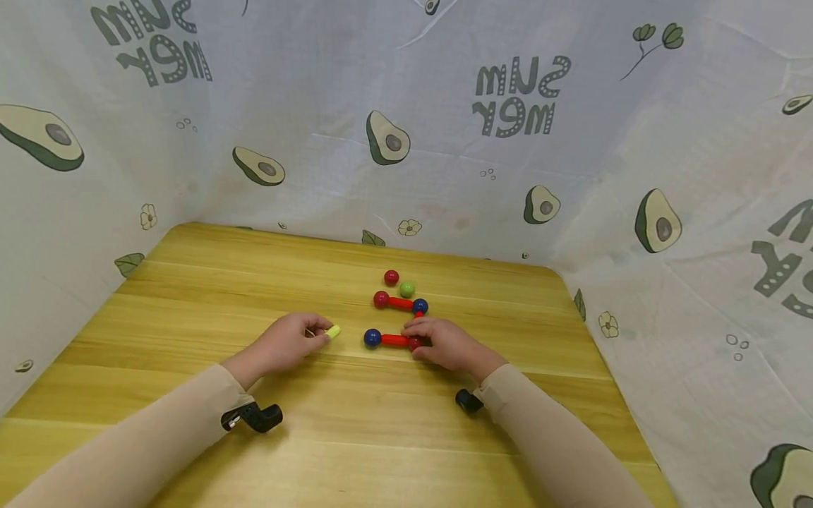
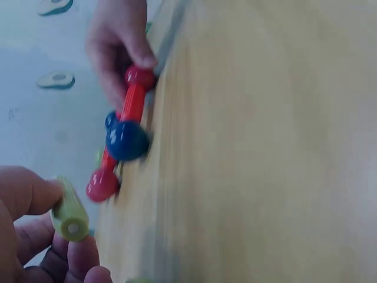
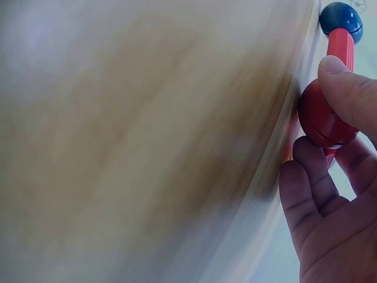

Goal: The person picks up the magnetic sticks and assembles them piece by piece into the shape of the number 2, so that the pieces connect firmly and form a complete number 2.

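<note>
Between the thumb and fingers of my left hand [image 1: 286, 343] is a short yellow-green rod [image 2: 70, 217], its round end facing the left wrist camera. My right hand [image 1: 452, 344] grips a red ball [image 3: 321, 112] at a corner of a ball-and-rod chain, thumb on one side and fingers around the other. From that ball a red rod [image 1: 394, 340] runs left to a blue ball [image 1: 372, 338]. Another red rod, partly hidden by the right hand, leads back to a second blue ball [image 1: 420, 307]. A third rod [image 1: 400, 303] joins it to a red ball [image 1: 381, 299].
Behind the chain lie a loose red ball [image 1: 391, 277] and a light green ball [image 1: 407, 289]. The wooden table [image 1: 356, 430] meets a patterned cloth [image 1: 444, 183] at its back and sides. Black wrist mounts [image 1: 262, 418] stick out from both sleeves.
</note>
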